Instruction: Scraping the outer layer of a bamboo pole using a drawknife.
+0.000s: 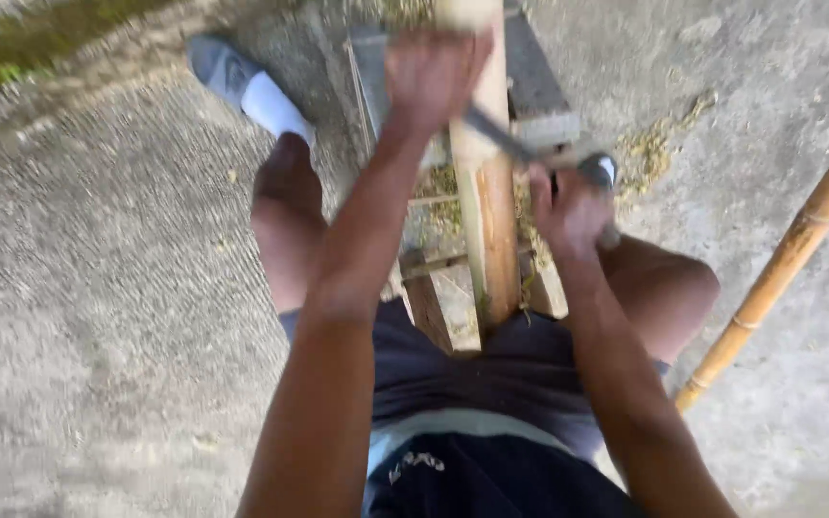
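Note:
A thick bamboo pole [491,211] lies lengthwise between my knees on a low wooden bench [448,307]. Part of its surface is pale and peeled, part orange-brown. A long metal blade [501,134] lies across the pole. My left hand [431,72] is closed on the blade's far end, above the pole. My right hand [568,206] is closed on the handle end, to the right of the pole. The picture is blurred by motion.
I sit astride the bench on a concrete floor [98,288]. My left foot wears a grey and white shoe [247,86]. A second bamboo pole [789,254] lies slanted at the right. Green-yellow shavings [659,144] are scattered near the bench's far end.

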